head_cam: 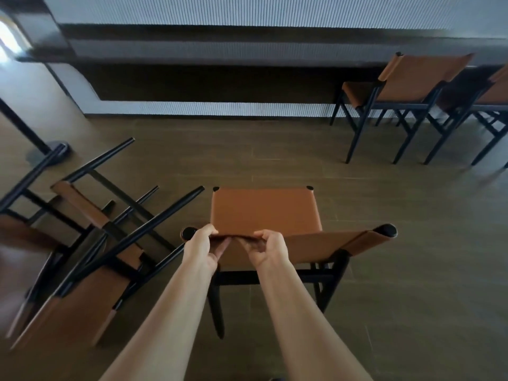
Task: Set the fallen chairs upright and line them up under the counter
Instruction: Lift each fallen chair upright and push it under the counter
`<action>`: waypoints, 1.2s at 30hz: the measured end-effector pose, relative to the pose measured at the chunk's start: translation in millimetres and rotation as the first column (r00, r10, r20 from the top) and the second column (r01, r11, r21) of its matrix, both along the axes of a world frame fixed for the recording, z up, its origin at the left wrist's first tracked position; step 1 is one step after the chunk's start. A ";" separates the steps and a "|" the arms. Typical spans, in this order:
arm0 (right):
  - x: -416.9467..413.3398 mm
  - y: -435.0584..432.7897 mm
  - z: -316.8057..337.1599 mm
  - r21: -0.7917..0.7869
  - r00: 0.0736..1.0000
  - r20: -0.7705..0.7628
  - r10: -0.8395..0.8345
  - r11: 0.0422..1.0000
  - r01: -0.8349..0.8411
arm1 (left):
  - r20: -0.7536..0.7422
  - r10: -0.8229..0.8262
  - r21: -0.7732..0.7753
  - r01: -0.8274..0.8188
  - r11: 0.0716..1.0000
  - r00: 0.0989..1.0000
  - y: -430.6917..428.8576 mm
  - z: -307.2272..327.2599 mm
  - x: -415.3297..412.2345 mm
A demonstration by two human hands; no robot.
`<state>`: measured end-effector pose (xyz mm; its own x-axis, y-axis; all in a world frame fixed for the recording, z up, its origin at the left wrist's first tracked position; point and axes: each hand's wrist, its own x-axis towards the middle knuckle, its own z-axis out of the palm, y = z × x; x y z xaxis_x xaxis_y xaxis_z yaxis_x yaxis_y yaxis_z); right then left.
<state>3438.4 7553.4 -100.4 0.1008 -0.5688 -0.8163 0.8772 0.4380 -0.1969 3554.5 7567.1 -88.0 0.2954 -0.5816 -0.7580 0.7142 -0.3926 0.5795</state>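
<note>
Both my left hand (202, 245) and right hand (270, 248) curl over the backrest's top edge of the upright chair (265, 210) mid-floor, well short of the counter (220, 49). Next, I judge, it needs sliding far and right, beside the tucked chairs (412, 78); fallen chairs (79, 309) lie near left.

The rightmost chair (499, 90) is blurred and cut off by the edge. The fallen chairs (68, 312) overlap, perhaps two of them, their left parts smeared and out of frame.
</note>
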 end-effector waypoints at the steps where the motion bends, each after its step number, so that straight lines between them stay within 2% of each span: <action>1: 5.0 1.7 -2.5 0.000 1.000 -0.013 0.004 1.000 -0.004 | -0.010 0.001 0.002 -0.001 1.000 1.000 2.7 -3.1 5.1; 9: 24.5 16.9 -15.6 0.033 0.997 -0.071 0.021 0.999 -0.019 | -0.201 -0.035 0.011 0.037 0.999 0.979 23.3 -16.5 38.4; 17: 42.9 44.0 -34.2 0.234 1.000 -0.007 0.016 0.972 -0.014 | -0.194 -0.016 0.097 0.035 0.995 0.981 58.1 -44.4 60.0; 20: 43.5 44.5 -36.8 0.214 1.000 0.007 0.009 0.977 -0.010 | -0.204 -0.011 0.100 0.032 0.994 0.979 59.5 -46.3 63.8; 26: 29.7 53.5 -33.3 0.076 0.999 0.015 0.041 0.996 -0.042 | -0.207 -0.019 0.058 0.032 0.998 0.978 63.7 -48.0 58.6; 29: 9.9 59.4 -34.4 0.063 0.999 -0.029 0.017 0.998 -0.015 | -0.195 -0.103 0.076 0.120 0.990 0.975 64.5 -49.8 46.9; 31: -7.6 63.3 -37.5 0.073 0.994 -0.110 -0.028 0.997 0.036 | -0.205 -0.167 0.081 0.187 0.979 0.964 64.0 -49.7 35.6; 34: -34.2 67.1 -45.9 0.089 0.968 -0.241 -0.064 0.992 0.087 | -0.238 -0.193 0.095 0.221 0.971 0.952 61.6 -49.2 20.5; 36: -47.7 68.1 -49.9 0.072 0.960 -0.276 -0.053 0.995 0.076 | -0.249 -0.194 0.100 0.224 0.969 0.949 57.8 -50.6 14.8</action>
<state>3390.7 7621.5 -150.3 -0.1676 -0.4979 -0.8509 0.8217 0.4063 -0.3996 3569.3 7624.9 -138.6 -0.0184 -0.5064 -0.8621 0.7181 -0.6066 0.3410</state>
